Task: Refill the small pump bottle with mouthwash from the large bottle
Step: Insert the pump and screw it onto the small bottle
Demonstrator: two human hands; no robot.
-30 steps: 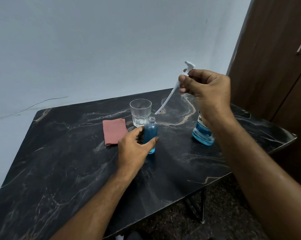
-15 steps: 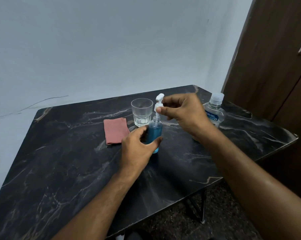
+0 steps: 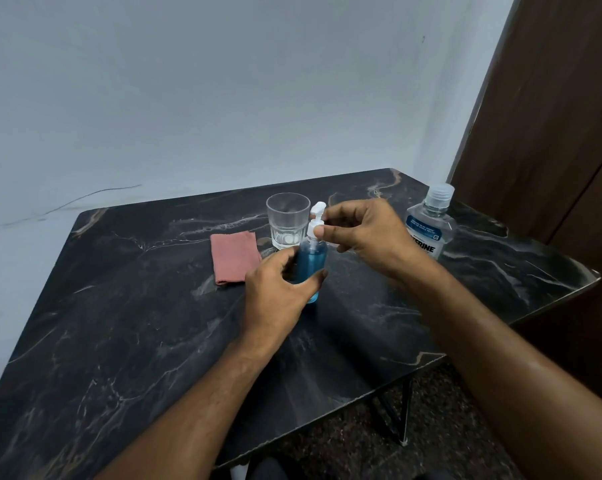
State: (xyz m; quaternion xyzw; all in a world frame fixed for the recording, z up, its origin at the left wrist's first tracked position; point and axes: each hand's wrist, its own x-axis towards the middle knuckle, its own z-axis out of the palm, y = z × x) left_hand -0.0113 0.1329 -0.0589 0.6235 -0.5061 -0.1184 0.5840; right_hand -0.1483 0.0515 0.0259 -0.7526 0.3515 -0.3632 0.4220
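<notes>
The small pump bottle, filled with blue liquid, stands upright near the middle of the black marble table. My left hand grips its body from the near side. The white pump head sits on the bottle's neck, and my right hand pinches its collar between thumb and fingers. The large mouthwash bottle, capped, stands upright to the right, partly hidden behind my right hand.
An empty clear glass stands just behind the small bottle. A folded pink cloth lies to its left. A wall runs along the table's far side, and a dark wooden door stands on the right.
My right hand brought the pump down from the air and set its tube into the small bottle; the pump now sits lower on the neck. The left hand kept holding the bottle.
</notes>
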